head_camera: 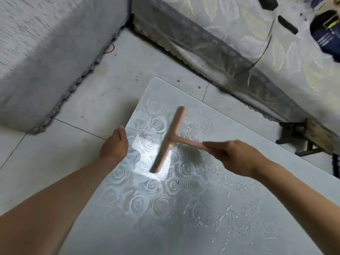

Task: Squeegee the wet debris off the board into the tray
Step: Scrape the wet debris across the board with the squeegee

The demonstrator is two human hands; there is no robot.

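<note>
Right grip: right hand [237, 157] clamped on the end of the squeegee [169, 140] handle, fingers wrapped round it, forefinger stretched along the shaft.
Left grip: left hand [114, 144] closed on the left edge of the board [165, 227], thumb up along the rim, fingers hidden below.
Squeegee: pink, T-shaped, blurred; lies over the far left part of the board, blade on a diagonal from far right to near left, handle reaching right into the right hand. Cannot tell whether the blade touches the surface.
Board: pale, glossy, printed with roses; bright glare beside the blade's near end.
Water [230, 208]: streaks and puddles on the board, mostly right of the blade.
Floor [82, 100]: pale tiles with dark specks, a red wire [110, 48] near the far corner.
Room: grey upholstered furniture [46, 61] at left; furniture under a patterned cover [239, 34] along the far right; a wooden stool [312, 137] at its foot.
</note>
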